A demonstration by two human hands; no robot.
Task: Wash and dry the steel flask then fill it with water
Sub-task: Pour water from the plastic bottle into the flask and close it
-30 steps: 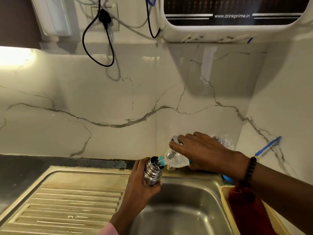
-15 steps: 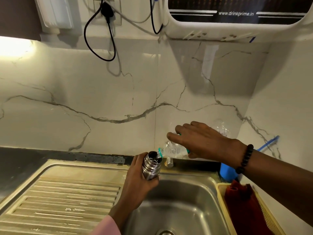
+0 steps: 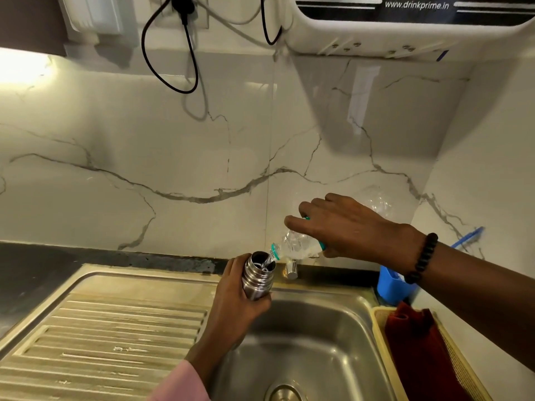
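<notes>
My left hand (image 3: 233,305) grips the steel flask (image 3: 258,275) upright over the back edge of the sink basin, its mouth uncapped. My right hand (image 3: 344,227) holds a clear plastic bottle (image 3: 292,246) tilted down to the left, its green-ringed neck at the flask's mouth. A thin stream of water runs from the bottle into the flask. The bottle's far end shows behind my right wrist.
The steel sink basin (image 3: 318,337) lies below, with a ribbed drainboard (image 3: 115,337) to the left. A tap base (image 3: 291,269) stands behind the flask. A blue holder (image 3: 390,287) and a yellow basket (image 3: 379,342) with a red cloth (image 3: 417,348) sit at right.
The bottle's neck has tipped lower onto the flask's mouth and water is flowing in. Both hands sit a little higher in view as the camera has tilted down.
</notes>
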